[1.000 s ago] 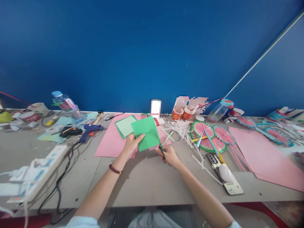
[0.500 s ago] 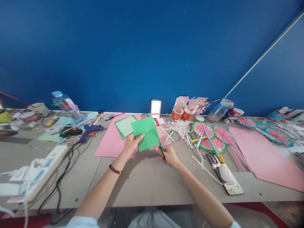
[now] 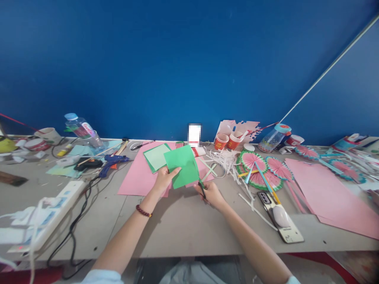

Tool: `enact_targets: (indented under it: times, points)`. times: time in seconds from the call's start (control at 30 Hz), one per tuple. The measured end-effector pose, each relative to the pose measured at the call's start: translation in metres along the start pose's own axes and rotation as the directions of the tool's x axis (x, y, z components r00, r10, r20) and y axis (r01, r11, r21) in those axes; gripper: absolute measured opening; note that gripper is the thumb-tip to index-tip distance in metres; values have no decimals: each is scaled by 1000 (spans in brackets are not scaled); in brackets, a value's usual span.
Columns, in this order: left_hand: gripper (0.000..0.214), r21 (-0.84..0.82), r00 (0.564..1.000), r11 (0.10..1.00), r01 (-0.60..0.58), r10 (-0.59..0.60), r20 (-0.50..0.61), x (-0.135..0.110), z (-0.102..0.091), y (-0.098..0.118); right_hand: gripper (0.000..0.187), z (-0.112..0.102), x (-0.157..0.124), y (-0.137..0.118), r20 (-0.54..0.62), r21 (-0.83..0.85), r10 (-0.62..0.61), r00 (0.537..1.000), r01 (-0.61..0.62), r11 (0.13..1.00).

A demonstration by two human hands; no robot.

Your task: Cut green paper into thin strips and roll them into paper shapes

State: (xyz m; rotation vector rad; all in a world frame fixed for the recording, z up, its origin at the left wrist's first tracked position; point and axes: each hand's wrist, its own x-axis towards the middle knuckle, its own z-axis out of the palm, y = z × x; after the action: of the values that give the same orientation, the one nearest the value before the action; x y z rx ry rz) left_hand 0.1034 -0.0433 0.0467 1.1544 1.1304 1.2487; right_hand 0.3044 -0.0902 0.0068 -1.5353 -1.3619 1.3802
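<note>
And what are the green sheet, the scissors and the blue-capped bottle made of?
Green sheet: apparently matte paper or thin card, from its flat, even colour and crisp edges. Scissors: likely plastic where gripped, being dark without metallic shine; the rest is too small to judge. Blue-capped bottle: probably clear, glossy plastic, since its body is see-through.

left hand holds green paper; right hand, scissors
</note>
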Motion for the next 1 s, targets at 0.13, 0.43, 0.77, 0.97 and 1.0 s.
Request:
enact_targets:
  times: [0.13, 0.43, 0.77, 0.97, 1.0]
  points:
    - [42, 1, 1000, 1000, -2, 2, 12, 1, -1, -3, 48, 1, 0, 2, 29, 42, -14, 999, 12, 999]
    - [46, 26, 996, 999, 20, -22, 85, 3, -2, -10, 46, 0, 2, 2, 32, 39, -8, 999, 7, 999]
    - [49, 3, 992, 998, 56, -56, 111, 2, -2, -12, 41, -1, 4, 2, 27, 41, 17, 999, -18, 999]
    - [49, 5, 992, 999, 43, -43, 119, 2, -2, -13, 41, -1, 5, 6, 21, 27, -7, 1000, 6, 1000]
    - [49, 8, 992, 999, 42, -43, 122, 2, -2, -13, 40, -1, 5, 7, 18, 28, -10, 1000, 9, 1000]
